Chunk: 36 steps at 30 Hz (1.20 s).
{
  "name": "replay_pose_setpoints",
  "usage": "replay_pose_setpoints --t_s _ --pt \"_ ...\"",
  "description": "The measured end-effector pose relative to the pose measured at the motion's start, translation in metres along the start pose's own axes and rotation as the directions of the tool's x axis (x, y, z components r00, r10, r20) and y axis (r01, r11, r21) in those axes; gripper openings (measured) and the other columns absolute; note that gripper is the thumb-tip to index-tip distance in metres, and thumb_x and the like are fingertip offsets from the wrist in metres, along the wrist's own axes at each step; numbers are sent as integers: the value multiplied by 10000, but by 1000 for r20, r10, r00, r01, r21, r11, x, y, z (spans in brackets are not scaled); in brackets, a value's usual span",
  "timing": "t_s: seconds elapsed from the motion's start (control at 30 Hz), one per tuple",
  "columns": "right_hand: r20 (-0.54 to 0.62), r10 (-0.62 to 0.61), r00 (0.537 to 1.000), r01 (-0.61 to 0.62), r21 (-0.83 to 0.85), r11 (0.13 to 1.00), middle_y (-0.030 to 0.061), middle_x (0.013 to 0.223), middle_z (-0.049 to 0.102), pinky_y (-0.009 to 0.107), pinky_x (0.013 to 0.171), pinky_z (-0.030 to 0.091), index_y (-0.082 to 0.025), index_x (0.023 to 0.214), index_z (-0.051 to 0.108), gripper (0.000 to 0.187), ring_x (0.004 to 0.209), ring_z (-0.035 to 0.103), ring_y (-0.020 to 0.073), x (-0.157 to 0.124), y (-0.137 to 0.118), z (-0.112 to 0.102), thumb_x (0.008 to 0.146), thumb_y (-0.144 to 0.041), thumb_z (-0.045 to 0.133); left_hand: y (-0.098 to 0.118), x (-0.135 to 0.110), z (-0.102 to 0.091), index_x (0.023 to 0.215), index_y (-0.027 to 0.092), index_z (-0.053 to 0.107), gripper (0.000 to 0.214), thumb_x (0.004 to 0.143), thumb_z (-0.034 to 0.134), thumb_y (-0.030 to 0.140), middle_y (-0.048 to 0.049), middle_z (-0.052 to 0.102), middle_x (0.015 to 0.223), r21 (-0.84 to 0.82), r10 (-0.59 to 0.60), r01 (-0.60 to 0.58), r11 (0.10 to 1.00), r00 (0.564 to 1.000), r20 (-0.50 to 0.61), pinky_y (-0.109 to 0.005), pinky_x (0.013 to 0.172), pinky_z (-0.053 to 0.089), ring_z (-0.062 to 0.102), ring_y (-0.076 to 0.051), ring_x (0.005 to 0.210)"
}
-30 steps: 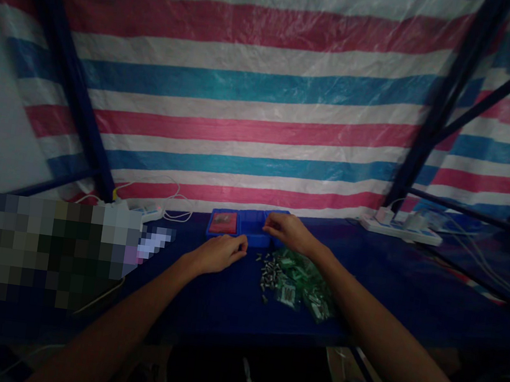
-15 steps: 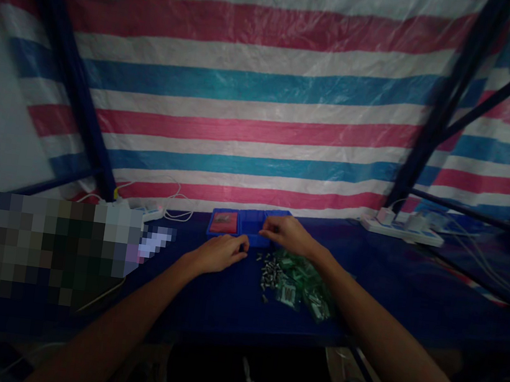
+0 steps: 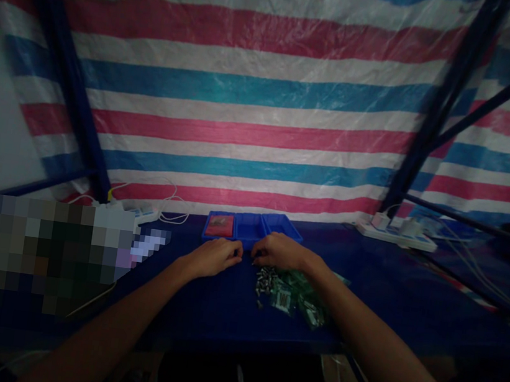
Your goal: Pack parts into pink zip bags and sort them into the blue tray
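Observation:
My right hand (image 3: 281, 252) is low over the far edge of a heap of small metal screws or bolts (image 3: 265, 279). Its fingers are pinched downward, and whatever they grip is too small to make out. To its left, my left hand (image 3: 214, 257) rests near the blue table, thumb and fingertips drawn together; their contents are hidden. Just beyond the hands stand blue bins (image 3: 249, 223) side by side. The left bin contains a red packet (image 3: 221, 225). Green-tinted plastic bags (image 3: 310, 308) with metal parts lie under and beside my right forearm.
Power strips with plugs and white cables stand at the back left (image 3: 146, 214) and back right (image 3: 394, 234) of the blue table (image 3: 201, 315). A blurred-out area covers the left side. Blue metal posts (image 3: 70, 79) and a striped plastic sheet (image 3: 249, 90) frame the back.
My right hand has come down from the bins toward me, to the edge of the metal pieces, uncovering the right bin. My left hand stays about where it was, and the view has shifted slightly.

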State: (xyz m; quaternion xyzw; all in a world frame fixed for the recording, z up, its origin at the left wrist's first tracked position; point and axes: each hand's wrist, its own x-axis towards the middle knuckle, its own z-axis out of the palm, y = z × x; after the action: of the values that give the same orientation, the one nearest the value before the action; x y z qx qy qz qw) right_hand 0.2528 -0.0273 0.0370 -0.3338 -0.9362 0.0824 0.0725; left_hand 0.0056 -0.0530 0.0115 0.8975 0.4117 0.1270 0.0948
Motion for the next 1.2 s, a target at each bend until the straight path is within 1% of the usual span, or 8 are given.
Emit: replay_pose_setpoints --t_s 0.13,0.27,0.47,0.57,0.67,0.83,1.03,1.2 --pt "9 78 997 -78 57 995 12 697 726 286 592 384 -230 876 798 51 597 634 148 -1 -4 -3 866 -271 769 1 0 0 1072 222 660 105 1019 595 285 -17 713 900 -6 -5 5 1000 1000 -3 -274 644 345 643 -176 783" --pt "35 107 994 -111 135 985 -3 637 692 265 559 376 -207 832 759 53 534 603 123 -1 -3 -2 871 -242 748 -2 1 2 1070 221 650 102 1029 592 292 -10 706 886 -5 10 -10 1000 1000 -3 -273 662 354 642 -173 789" --pt "14 38 999 -39 110 993 -14 649 693 271 607 372 -210 900 775 55 599 627 141 1 2 1 879 -222 725 -2 1 2 1073 220 657 121 1030 588 309 -13 705 883 -1 13 -13 1000 1000 -11 -277 661 361 639 -175 784" --pt "-1 9 1000 -9 69 998 -10 716 709 283 623 359 -224 954 779 100 647 631 157 3 2 3 878 -281 749 -2 2 2 1072 220 657 120 1026 591 309 -15 706 889 -9 13 -13 1000 1000 -12 -275 664 369 640 -175 778" --pt "-7 1 1000 -1 27 1000 2 761 712 292 617 342 -224 944 770 135 669 623 167 4 0 5 875 -340 770 -3 2 3 1073 217 652 116 1025 595 307 -17 700 894 -2 16 -16 1000 1000 -16 -275 668 377 642 -174 780" --pt "-9 4 1000 -4 27 1000 1 737 690 297 619 339 -210 906 740 71 648 590 156 3 -4 5 896 -276 718 -4 1 3 1070 222 647 116 1034 578 308 -12 691 886 1 15 -15 1000 1000 -12 -278 666 380 645 -172 781" --pt "-148 54 988 -34 137 990 -6 705 663 303 608 343 -197 946 688 91 607 555 140 2 -8 2 871 -229 646 -5 2 4 1084 222 648 125 1033 580 314 -14 699 889 -9 14 -14 1000 1000 -5 -278 662 365 633 -172 768" --pt "-323 78 943 8 256 967 5 764 666 304 640 391 -205 949 633 103 658 573 148 1 -11 -1 877 -269 597 -2 1 3 1081 217 643 149 1040 572 342 -19 703 879 -3 5 -5 1000 1000 0 -279 661 365 631 -179 761"
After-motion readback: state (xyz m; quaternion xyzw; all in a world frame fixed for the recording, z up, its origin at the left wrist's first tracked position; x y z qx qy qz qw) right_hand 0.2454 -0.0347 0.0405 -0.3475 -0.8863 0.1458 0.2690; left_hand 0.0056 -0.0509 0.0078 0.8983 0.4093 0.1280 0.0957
